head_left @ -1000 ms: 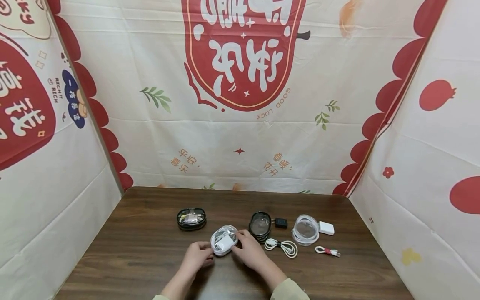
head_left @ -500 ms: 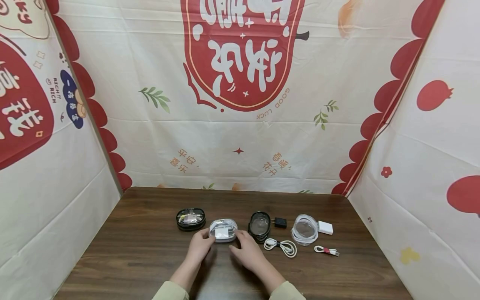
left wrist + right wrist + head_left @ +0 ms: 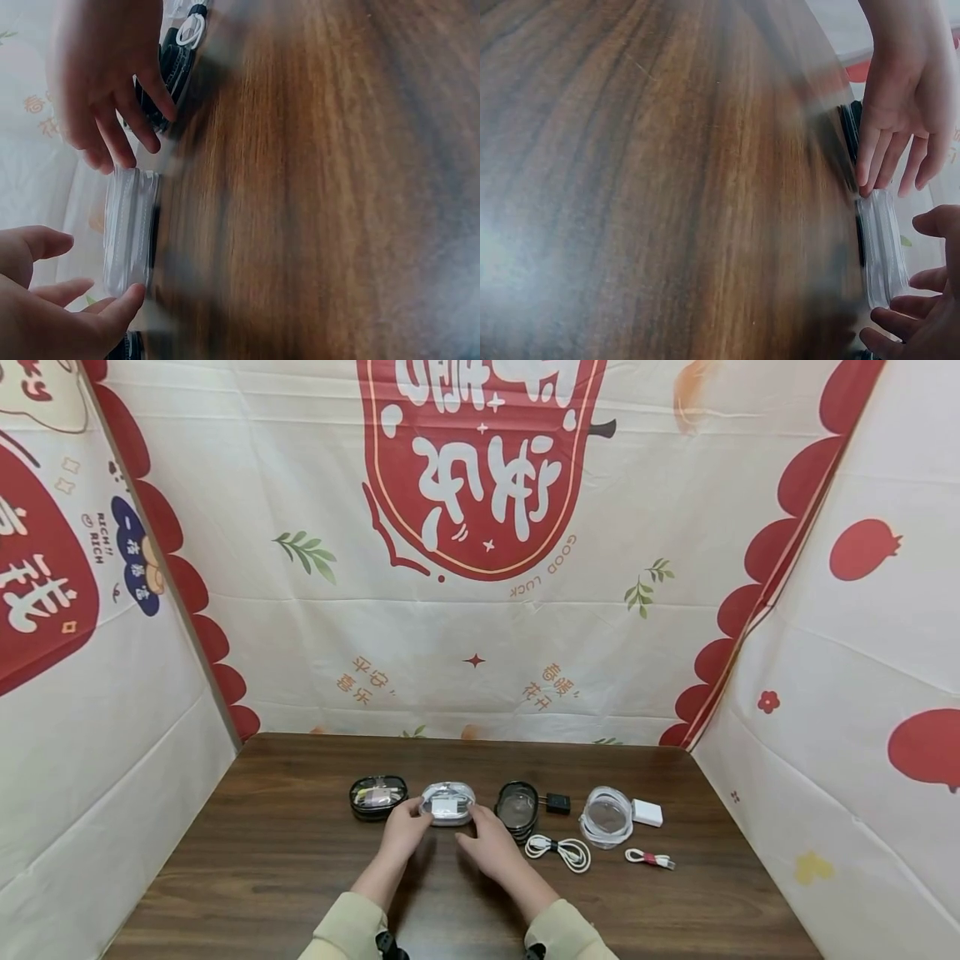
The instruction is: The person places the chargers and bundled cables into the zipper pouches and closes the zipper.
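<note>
A clear oval zip case with a white charger and cable inside lies flat on the brown table. My left hand is at its left end, with loosely spread fingers touching it. At the opposite end is my right hand, fingers nearly straight and tips right at the case's side. In the left wrist view, the clear case stands between the fingertips of both hands. Just left of it on the table is a black-trimmed clear case with small items inside.
To the right lie a black-rimmed case, a black charger, a coiled white cable, a round clear case, a white charger and a short cable with a red tie. Printed cloth walls enclose the table.
Both hands have moved the clear case away from me across the table, turning it from slanted to level. It now lies beside the black-trimmed case; the hands' hold has loosened.
</note>
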`<state>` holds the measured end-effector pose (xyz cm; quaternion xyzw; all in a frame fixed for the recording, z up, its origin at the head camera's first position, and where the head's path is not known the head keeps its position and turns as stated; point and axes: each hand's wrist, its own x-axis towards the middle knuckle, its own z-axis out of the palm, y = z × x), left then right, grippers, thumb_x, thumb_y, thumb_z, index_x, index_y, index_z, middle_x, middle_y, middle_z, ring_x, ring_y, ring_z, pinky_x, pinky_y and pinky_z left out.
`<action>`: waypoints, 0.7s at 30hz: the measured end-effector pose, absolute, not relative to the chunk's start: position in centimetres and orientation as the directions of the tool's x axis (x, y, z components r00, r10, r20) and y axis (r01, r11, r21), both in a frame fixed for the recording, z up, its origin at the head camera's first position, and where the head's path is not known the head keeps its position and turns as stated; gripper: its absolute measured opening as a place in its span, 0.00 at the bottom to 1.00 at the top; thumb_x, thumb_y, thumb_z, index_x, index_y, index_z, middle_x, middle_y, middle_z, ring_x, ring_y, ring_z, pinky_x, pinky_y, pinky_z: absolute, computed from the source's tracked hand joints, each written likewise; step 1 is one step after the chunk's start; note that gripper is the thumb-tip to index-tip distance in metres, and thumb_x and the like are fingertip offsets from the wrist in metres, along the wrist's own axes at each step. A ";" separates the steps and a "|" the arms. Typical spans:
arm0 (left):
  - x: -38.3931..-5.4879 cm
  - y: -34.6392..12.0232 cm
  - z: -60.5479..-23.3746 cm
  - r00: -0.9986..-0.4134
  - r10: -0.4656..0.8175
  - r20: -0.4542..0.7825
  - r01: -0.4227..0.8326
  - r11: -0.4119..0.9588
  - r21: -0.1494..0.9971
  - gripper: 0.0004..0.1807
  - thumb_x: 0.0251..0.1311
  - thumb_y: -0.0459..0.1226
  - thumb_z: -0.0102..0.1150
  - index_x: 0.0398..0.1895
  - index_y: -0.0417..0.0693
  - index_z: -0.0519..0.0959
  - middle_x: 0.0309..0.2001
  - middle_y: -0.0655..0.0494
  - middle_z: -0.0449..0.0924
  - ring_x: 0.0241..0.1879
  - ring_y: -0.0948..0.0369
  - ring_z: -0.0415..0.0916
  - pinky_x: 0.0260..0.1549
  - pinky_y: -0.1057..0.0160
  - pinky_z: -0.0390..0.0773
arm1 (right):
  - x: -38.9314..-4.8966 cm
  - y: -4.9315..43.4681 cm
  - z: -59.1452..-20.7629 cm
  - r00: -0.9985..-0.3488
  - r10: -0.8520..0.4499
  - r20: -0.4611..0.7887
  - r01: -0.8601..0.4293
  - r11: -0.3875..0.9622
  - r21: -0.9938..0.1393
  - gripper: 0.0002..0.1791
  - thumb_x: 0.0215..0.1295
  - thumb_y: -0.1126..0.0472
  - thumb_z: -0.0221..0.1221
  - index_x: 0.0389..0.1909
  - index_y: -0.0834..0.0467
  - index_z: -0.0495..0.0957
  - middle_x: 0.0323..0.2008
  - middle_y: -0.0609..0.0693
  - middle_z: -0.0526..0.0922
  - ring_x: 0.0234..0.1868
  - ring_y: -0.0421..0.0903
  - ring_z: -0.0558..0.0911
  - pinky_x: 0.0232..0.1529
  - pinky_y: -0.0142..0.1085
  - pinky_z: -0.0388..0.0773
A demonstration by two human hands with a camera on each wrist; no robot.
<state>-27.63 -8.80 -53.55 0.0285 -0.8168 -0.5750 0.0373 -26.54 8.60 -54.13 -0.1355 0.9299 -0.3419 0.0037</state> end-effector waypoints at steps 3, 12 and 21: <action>-28.0 -8.8 -53.7 -0.995 -0.096 0.009 -0.023 0.331 0.943 0.25 0.52 0.28 0.57 0.54 0.21 0.73 0.53 0.30 0.76 0.57 0.41 0.71 0.56 0.45 0.71 | -26.8 8.5 -54.1 -0.965 -0.251 0.072 -0.239 0.738 -0.631 0.32 0.64 0.55 0.60 0.64 0.71 0.67 0.63 0.67 0.69 0.63 0.63 0.69 0.62 0.55 0.65; -28.1 -9.0 -53.8 -0.994 -0.107 0.005 -0.030 0.324 0.946 0.23 0.53 0.29 0.57 0.53 0.24 0.75 0.51 0.31 0.77 0.56 0.42 0.72 0.54 0.46 0.72 | -26.8 8.6 -53.9 -0.966 -0.255 0.041 -0.223 0.745 -0.629 0.33 0.65 0.54 0.59 0.65 0.70 0.66 0.64 0.66 0.68 0.64 0.62 0.68 0.63 0.54 0.65; -26.8 -9.3 -53.3 -0.993 -0.102 0.052 0.013 0.351 0.936 0.17 0.57 0.31 0.59 0.48 0.28 0.79 0.45 0.36 0.81 0.50 0.44 0.75 0.50 0.47 0.74 | -26.0 9.7 -53.0 -0.955 -0.282 0.096 -0.276 0.717 -0.640 0.30 0.65 0.57 0.60 0.64 0.68 0.69 0.60 0.64 0.71 0.61 0.61 0.71 0.61 0.54 0.67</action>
